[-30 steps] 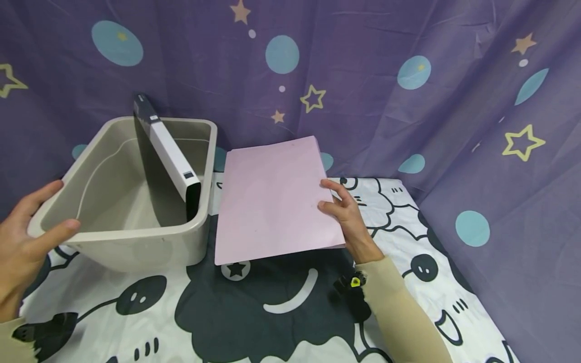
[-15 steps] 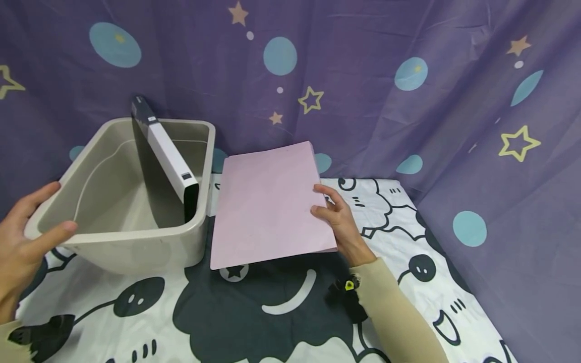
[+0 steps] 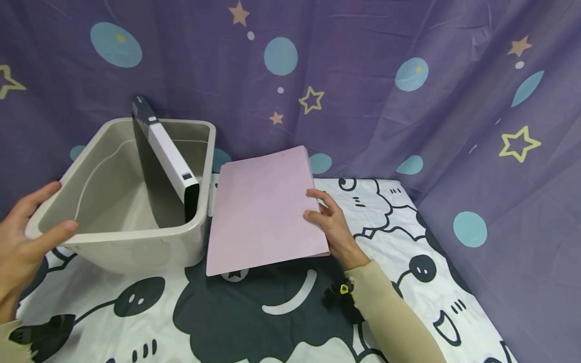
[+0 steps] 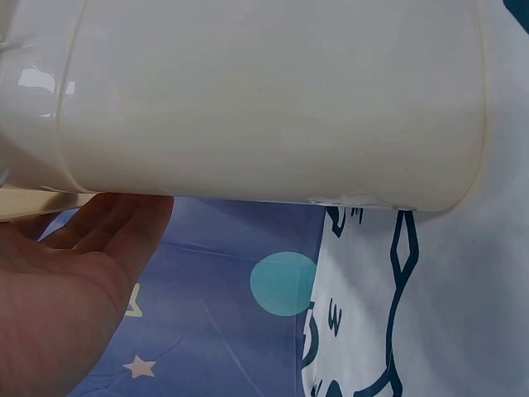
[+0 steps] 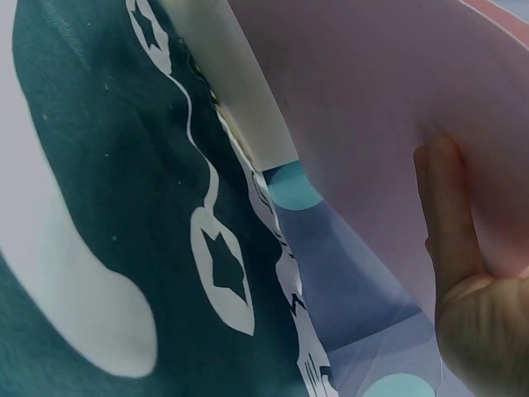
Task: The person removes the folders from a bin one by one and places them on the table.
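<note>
My left hand [image 3: 28, 242] grips the left rim of a beige plastic bin [image 3: 136, 252], thumb over the inside and fingers along the outer wall. In the left wrist view the fingers [image 4: 124, 223] press against that wall. My right hand [image 3: 333, 222] holds a pink folder [image 3: 263, 212] by its right edge, the thumb on the upper face and other fingers reaching underneath. The folder is tilted above the bed cover, right beside the bin. Seen from the right wrist, straight fingers [image 5: 450, 207] support the folder's underside [image 5: 355, 107].
A flat black box-like thing with a white edge [image 3: 170, 151] leans inside the bin and sticks out over its back rim. The cloth [image 3: 290, 327] beneath has a black and white cartoon print. A purple curtain [image 3: 354, 126] hangs behind and to the right.
My right hand has moved the pink folder left and slightly down, closer to the bin. My left hand, the bin and the flat black box-like thing have stayed in place.
</note>
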Action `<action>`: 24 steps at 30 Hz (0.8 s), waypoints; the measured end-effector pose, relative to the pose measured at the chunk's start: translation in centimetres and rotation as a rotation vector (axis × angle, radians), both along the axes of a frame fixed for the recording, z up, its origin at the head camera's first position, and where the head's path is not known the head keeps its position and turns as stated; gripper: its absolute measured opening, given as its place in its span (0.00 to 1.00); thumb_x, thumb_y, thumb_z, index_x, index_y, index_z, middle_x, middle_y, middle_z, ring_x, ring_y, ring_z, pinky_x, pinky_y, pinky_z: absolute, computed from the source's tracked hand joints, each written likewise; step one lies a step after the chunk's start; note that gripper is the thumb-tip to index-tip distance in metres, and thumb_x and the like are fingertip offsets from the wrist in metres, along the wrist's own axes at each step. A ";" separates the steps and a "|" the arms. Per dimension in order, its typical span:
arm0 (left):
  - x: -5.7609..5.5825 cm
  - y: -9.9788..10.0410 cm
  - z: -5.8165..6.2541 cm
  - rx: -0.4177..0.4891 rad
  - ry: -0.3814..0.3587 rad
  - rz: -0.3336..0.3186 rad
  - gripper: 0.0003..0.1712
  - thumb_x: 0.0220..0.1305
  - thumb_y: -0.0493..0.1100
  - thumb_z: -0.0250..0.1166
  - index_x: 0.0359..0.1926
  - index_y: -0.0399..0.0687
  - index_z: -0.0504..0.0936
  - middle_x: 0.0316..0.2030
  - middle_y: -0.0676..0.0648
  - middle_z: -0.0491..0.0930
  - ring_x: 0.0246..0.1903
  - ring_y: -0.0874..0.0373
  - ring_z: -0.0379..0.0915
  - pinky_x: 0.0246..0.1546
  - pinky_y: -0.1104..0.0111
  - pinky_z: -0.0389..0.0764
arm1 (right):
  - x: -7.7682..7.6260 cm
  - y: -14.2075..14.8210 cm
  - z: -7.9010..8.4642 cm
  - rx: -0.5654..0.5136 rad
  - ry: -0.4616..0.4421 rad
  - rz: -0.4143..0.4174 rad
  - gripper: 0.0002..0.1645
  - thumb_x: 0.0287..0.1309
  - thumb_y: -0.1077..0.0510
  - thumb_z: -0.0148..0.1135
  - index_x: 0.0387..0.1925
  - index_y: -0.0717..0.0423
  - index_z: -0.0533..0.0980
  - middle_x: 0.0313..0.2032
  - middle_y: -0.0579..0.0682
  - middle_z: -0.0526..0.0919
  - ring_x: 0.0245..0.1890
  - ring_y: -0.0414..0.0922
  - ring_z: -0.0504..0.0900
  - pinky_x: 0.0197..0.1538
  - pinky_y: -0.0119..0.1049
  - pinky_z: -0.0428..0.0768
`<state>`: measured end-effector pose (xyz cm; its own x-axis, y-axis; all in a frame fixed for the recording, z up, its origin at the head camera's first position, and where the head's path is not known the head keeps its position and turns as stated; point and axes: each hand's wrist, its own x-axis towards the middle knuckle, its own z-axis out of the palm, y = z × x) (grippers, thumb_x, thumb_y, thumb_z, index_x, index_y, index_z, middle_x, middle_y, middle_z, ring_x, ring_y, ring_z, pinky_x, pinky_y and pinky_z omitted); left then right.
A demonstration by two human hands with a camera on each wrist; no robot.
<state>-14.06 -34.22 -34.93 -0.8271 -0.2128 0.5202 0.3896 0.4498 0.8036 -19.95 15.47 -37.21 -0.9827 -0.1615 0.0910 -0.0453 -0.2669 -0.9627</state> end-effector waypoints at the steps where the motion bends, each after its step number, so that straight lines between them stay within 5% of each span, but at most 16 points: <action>1: -0.2 -0.3 -0.3 -0.003 0.006 0.004 0.44 0.51 0.20 0.61 0.70 0.43 0.62 0.57 0.56 0.69 0.49 0.68 0.67 0.42 0.86 0.67 | 0.0 -0.1 -0.1 0.003 0.003 0.005 0.34 0.55 0.69 0.59 0.64 0.52 0.66 0.44 0.54 0.77 0.36 0.46 0.83 0.32 0.41 0.82; 5: -0.8 -1.2 -1.2 -0.008 -0.002 0.011 0.43 0.52 0.21 0.62 0.70 0.43 0.62 0.58 0.53 0.69 0.50 0.66 0.67 0.43 0.86 0.67 | 0.0 -0.3 -0.3 0.015 0.010 0.024 0.34 0.55 0.68 0.60 0.65 0.53 0.65 0.43 0.54 0.77 0.35 0.46 0.83 0.32 0.41 0.82; 14: 0.1 0.4 0.4 -0.008 0.002 0.004 0.44 0.52 0.20 0.61 0.70 0.44 0.61 0.56 0.59 0.68 0.49 0.68 0.66 0.42 0.87 0.66 | 0.0 -0.7 -0.9 0.022 -0.029 0.015 0.33 0.55 0.68 0.60 0.64 0.50 0.67 0.44 0.56 0.77 0.33 0.47 0.83 0.30 0.43 0.82; 24: -1.6 -2.2 -2.2 0.008 0.005 -0.005 0.45 0.50 0.21 0.63 0.70 0.44 0.62 0.58 0.53 0.70 0.50 0.66 0.68 0.44 0.85 0.67 | 0.0 -1.2 -1.5 0.074 0.003 0.010 0.33 0.55 0.68 0.59 0.63 0.54 0.67 0.41 0.56 0.77 0.32 0.46 0.82 0.31 0.41 0.81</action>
